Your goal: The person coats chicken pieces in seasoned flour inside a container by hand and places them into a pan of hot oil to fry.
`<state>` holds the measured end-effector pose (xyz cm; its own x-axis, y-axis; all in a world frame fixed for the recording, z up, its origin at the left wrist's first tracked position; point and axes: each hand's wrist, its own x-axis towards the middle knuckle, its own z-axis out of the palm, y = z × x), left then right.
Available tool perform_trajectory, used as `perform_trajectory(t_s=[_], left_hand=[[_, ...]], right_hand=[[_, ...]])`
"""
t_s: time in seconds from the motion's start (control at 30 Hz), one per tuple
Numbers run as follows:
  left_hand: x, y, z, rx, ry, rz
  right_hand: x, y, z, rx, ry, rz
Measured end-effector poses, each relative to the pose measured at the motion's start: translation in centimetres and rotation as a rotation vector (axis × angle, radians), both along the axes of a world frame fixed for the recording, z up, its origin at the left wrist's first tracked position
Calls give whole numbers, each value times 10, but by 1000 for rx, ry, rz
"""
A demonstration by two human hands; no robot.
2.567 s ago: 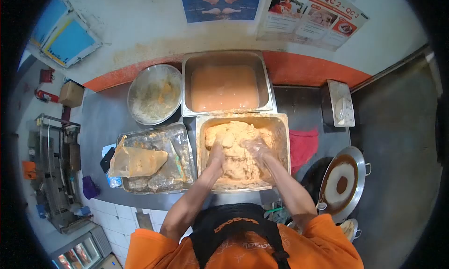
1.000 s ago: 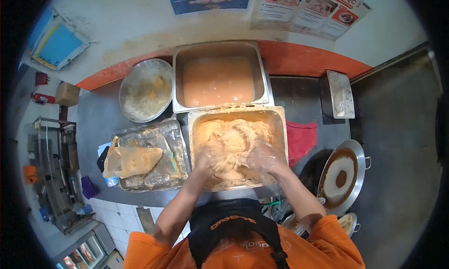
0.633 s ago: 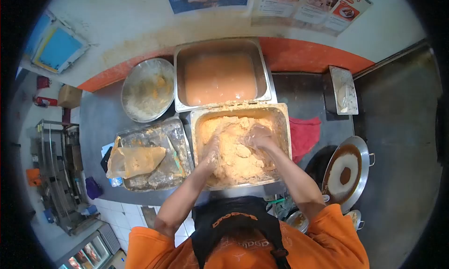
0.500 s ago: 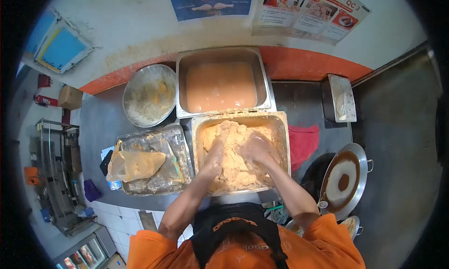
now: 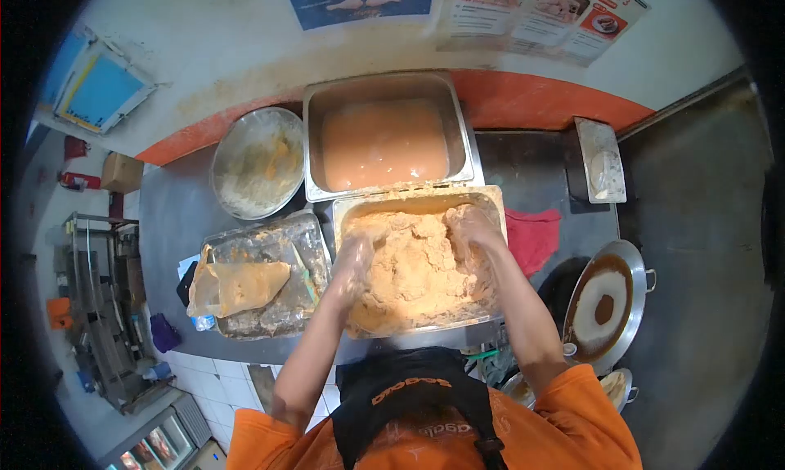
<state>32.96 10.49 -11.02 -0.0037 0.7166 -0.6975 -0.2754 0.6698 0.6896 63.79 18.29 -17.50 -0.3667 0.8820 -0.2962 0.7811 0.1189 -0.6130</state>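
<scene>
A steel pan (image 5: 425, 327) holds a heap of pale orange breading flour (image 5: 413, 266), with lumpy coated pieces partly buried in it. At the pan's left side is my left hand (image 5: 355, 261), dusted with flour. Its fingers look stretched out along the edge of the heap, slightly blurred. My right hand (image 5: 474, 229) is against the heap's right side, fingers apart and coated with flour. Neither hand visibly grips a piece. Behind this pan stands a deeper steel pan (image 5: 313, 143) with orange liquid (image 5: 384, 147) in it.
A round bowl (image 5: 257, 163) with floury residue stands at back left. A messy tray (image 5: 245, 327) carries a plastic bag (image 5: 241, 286) and a green-handled utensil (image 5: 309, 282). Right are a red cloth (image 5: 531, 237), a narrow steel container (image 5: 601, 159) and a wide pan of brown liquid (image 5: 630, 306).
My hands have moved apart from the middle of the heap to the pan's left and right sides. More of the flour heap shows between them. The view has shifted slightly.
</scene>
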Motion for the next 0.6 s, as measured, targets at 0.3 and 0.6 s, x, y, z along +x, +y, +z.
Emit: perform_trajectory(t_s=[0.3,0.6], left_hand=[[40,79,-76,189,128,-263],[2,-13,-29,1197,898,-687]], right_hand=[[-48,25,18,-356,-93,49],[-94,-55,140,-99,-243,343]])
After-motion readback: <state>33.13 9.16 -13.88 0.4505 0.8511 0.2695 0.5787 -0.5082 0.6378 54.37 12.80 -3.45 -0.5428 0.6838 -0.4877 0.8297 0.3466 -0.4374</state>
